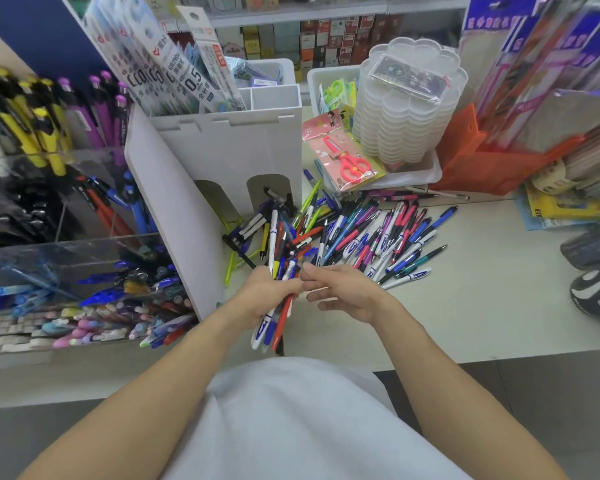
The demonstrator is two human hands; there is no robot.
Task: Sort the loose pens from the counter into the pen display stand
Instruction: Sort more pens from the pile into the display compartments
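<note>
Head view looks down on a cream worktop (pixel 465 306) in a stationery shop, with stocked shelves (pixel 326 39) at 12 o'clock. A white divider stand (pixel 229 147) rises at 11 o'clock of the hands, and packaged red scissors (pixel 347 161) and stacked clear trays (pixel 409 109) sit at 1 o'clock. The clear pen display stand (pixel 66 244) fills the 9 o'clock side, its compartments full. Loose pens (pixel 371 237) lie heaped at 12 to 1 o'clock: blue, red, white, pink barrels crossing. The left hand (pixel 267 296) is clamped round a bundle of pens (pixel 278 306); the right hand (pixel 343 292), fingers relaxed, touches the bundle's top.
</note>
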